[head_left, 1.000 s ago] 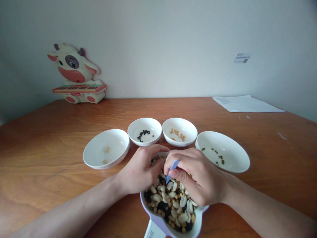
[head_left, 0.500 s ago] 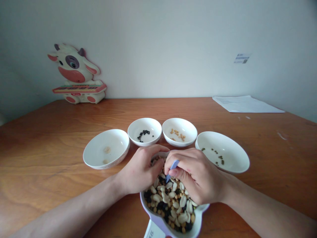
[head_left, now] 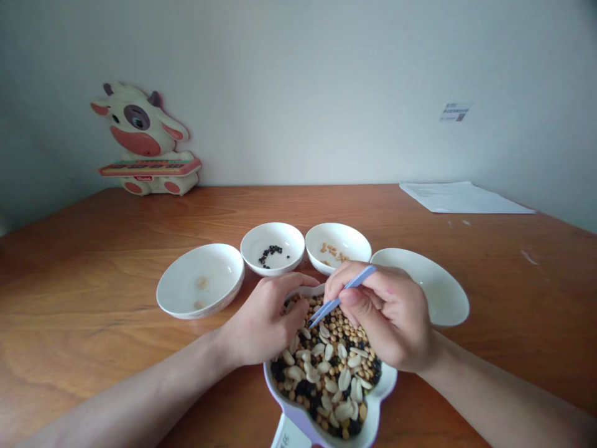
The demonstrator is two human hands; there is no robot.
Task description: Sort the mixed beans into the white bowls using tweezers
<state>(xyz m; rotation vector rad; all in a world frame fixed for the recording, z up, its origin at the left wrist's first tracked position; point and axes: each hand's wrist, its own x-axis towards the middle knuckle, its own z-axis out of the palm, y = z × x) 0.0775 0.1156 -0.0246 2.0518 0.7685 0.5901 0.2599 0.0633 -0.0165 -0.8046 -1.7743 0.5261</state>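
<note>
A pair of purple-blue tweezers is pinched in my right hand, over the beans, with the tips pointing down and left. Whether anything is between the tips I cannot tell. Mixed peanuts, yellow beans and black beans fill a purple-rimmed, wavy-edged dish below. My left hand grips this dish at its far left rim, thumb on the inner side. Behind stand a white bowl of black beans and a white bowl of yellow beans.
At left, a white bowl holds a couple of pale pieces. My right hand partly covers another white bowl. A cow-shaped toy keyboard and papers lie at the back of the wooden table. A label is on the wall.
My right hand has turned and shifted slightly right, lifting the tweezers so more of them shows. More yellow beans are uncovered. My left hand has stayed put on the dish.
</note>
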